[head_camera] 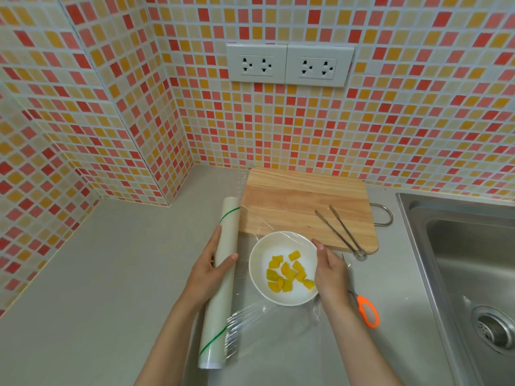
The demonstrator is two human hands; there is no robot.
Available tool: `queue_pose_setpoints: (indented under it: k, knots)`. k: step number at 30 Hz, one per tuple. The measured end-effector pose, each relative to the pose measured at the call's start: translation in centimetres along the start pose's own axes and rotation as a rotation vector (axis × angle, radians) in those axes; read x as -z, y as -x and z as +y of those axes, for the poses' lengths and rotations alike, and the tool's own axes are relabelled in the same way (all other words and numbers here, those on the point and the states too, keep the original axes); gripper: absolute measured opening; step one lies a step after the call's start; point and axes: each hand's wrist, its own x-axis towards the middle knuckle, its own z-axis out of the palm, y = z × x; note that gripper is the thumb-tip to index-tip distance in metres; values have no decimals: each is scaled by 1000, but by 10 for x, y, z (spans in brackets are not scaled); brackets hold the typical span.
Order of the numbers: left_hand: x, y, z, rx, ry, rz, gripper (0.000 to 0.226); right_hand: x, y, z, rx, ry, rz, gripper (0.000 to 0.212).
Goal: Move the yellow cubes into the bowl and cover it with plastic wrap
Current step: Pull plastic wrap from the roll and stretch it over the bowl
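Observation:
A white bowl (pixel 260 285) stands on the grey counter just in front of the cutting board, with several yellow cubes (pixel 287 271) inside. A clear sheet of plastic wrap (pixel 278 316) stretches from the roll over the bowl and bunches on the counter in front of it. The long roll of plastic wrap (pixel 223 277) lies left of the bowl, and my left hand (pixel 209 271) grips its middle. My right hand (pixel 330 270) rests against the bowl's right rim, fingers pressing the wrap there.
A wooden cutting board (pixel 303 207) lies behind the bowl with metal tongs (pixel 338 228) on its right part. Orange-handled scissors (pixel 366 309) lie right of my right hand. A steel sink (pixel 468 260) fills the right side. Tiled walls with sockets (pixel 289 65) rise behind.

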Motion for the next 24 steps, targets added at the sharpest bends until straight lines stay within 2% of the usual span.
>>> queue_pose_setpoints:
  k: [6, 12, 18, 22, 24]
  knots:
    - [1, 5, -6, -20, 3, -4, 69, 1, 6, 1, 12, 20, -7, 32]
    - [1, 1, 4, -4, 14, -9, 54, 1, 3, -11, 48, 63, 32, 32]
    - [9, 11, 3, 40, 29, -24, 65, -1, 14, -20, 44, 114, -8, 32]
    - [16, 12, -2, 45, 37, 2, 66, 19, 27, -25, 295, 432, 77, 29]
    - [21, 12, -6, 61, 61, 16, 66, 31, 34, -22, 302, 691, 71, 26]
